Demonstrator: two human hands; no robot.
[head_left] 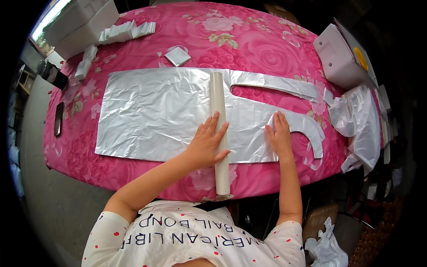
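Note:
A silvery plastic sheet [147, 111] lies flat and slightly creased on the table, with curved cut-outs and strap-like ends at its right side. Across its middle rests a long beige tube [217, 95], its near end reaching past the sheet toward me. My left hand [208, 140] lies on the tube with fingers spread, thumb across it. To the right of the tube, my right hand [280, 135] presses flat on the sheet beside the lower cut-out, its fingers stretched out and holding nothing.
A pink flowered cloth [267, 40] covers the table. Beyond the sheet lies a small folded silvery packet [177, 56]. White folded packets [122, 32] line up by a white foam box [82, 29] at far left. A phone [58, 119] lies left; crumpled clear plastic [356, 120] sits right, near another white box [340, 58].

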